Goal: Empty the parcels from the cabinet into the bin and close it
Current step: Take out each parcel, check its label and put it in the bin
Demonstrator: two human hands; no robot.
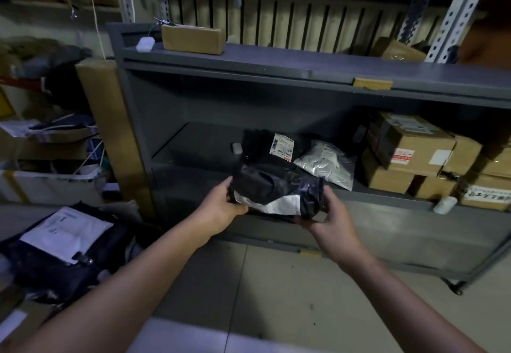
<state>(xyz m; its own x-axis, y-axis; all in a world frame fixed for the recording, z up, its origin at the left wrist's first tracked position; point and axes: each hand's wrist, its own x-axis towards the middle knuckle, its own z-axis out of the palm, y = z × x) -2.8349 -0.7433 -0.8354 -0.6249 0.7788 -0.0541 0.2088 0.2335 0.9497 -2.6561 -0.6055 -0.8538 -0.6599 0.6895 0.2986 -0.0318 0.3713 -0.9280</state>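
The black parcel [276, 186] is held out in front of the lower shelf [193, 145] of the grey cabinet [130, 103], just at the shelf's front edge. It is gripped at both ends. The left hand [221, 204] is clamped on its left end, and the right hand [327, 215] is curled round its right end from below. Whether the shelf lip is touched cannot be told.

The wrapping looks soft and crumpled, so a two-ended hold is best kept to stop sagging. The parcel should be drawn straight back, clear of the lip, before being swung down to the left. There a dark container [55, 269] with a white mailer [66, 233] on it is seen on the floor, and it is probably the bin.

The parcel's long axis is laid left to right, roughly along the shelf front. Its white patch is turned downward and toward the person, and its dark face is turned up.

A labelled black parcel [265, 145], a silver pouch [326, 163] and cardboard boxes [409, 145] are seen on the shelf behind, so plenty is judged left to clear.
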